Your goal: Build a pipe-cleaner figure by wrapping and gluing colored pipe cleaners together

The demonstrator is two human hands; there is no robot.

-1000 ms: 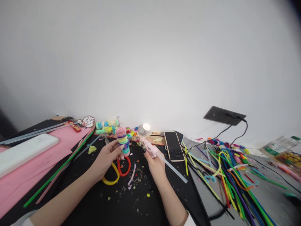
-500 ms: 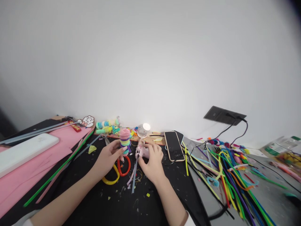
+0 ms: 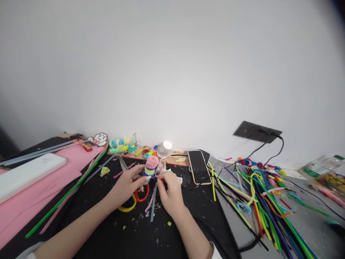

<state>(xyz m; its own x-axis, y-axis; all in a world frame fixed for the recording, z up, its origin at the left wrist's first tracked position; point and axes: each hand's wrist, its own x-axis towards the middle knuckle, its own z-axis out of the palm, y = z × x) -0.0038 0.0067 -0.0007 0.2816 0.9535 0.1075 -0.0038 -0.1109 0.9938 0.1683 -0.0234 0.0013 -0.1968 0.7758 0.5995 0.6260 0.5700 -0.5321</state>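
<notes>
My left hand (image 3: 129,182) grips a small stack of coiled pipe cleaners (image 3: 151,167), pink on top with yellow, green and purple bands. My right hand (image 3: 169,190) meets it from the right, fingertips pinched against the stack's side. What those fingers hold, if anything, is too small to name. A pink glue gun (image 3: 175,178) lies just behind my right hand, its glue stick (image 3: 153,201) lying on the black mat (image 3: 113,223). Scissors with red and yellow handles (image 3: 132,201) lie under my left hand.
A phone (image 3: 198,167) lies face up right of the hands. Many coloured pipe cleaners (image 3: 261,201) sprawl over the grey board at right. Pink sheets (image 3: 32,194) and a white foam block (image 3: 27,174) sit at left. More coiled figures (image 3: 122,145) and a small lamp (image 3: 165,146) line the wall.
My right hand set the glue gun down on the mat and came to the stack. My left hand carried the stack right and lower, tilting it toward the right hand.
</notes>
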